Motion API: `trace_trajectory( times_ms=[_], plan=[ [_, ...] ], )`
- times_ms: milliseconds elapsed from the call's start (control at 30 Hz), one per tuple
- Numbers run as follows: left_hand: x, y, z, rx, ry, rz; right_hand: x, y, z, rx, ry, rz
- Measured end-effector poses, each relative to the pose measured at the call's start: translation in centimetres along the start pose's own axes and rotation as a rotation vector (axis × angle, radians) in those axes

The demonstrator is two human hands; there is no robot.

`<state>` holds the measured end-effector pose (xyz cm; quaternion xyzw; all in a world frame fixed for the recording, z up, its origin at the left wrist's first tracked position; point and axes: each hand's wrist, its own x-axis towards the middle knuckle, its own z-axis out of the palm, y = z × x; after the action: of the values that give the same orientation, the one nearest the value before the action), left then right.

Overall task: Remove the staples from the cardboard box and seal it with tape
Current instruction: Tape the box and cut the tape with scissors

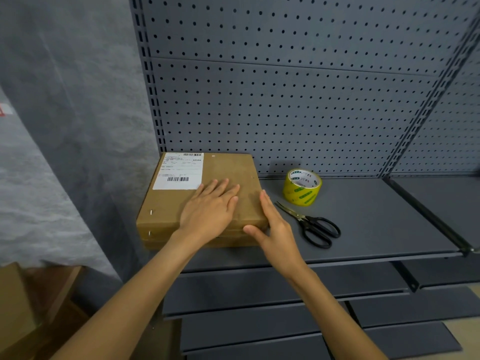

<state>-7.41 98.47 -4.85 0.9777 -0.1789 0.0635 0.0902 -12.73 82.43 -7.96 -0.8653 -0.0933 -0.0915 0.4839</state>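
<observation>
A flat brown cardboard box (168, 206) with a white shipping label (179, 171) lies on the left end of a grey metal shelf (376, 224). Two staples show near its front left corner, one on top (151, 212) and one on the front face (149, 233). My left hand (210, 211) rests flat on the lid with straight fingers. My right hand (275, 229) touches the box's front right corner, fingers straight along the right side and thumb on the front face. A yellow tape roll (302, 187) stands to the right of the box.
Black-handled scissors (311, 224) lie on the shelf between the box and the tape, blades pointing toward the box. A grey pegboard (285, 87) backs the shelf. Lower shelves (285, 294) sit below. Open brown cartons (33, 307) stand at the lower left.
</observation>
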Motion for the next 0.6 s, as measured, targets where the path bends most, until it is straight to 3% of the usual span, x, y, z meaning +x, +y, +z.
trace_trajectory(
  times_ms=[233, 367, 600],
  plan=[
    [-0.2, 0.0, -0.2, 0.006, -0.069, 0.031, -0.5, 0.5, 0.9, 0.195, 0.03, 0.203],
    [-0.5, -0.1, -0.8, 0.012, -0.168, 0.171, -0.7, 0.8, 1.3, 0.164, 0.049, 0.234],
    [-0.8, -0.2, -0.8, 0.08, -0.155, 0.38, -0.6, 0.7, 0.2, 0.063, 0.006, 0.316]
  ],
)
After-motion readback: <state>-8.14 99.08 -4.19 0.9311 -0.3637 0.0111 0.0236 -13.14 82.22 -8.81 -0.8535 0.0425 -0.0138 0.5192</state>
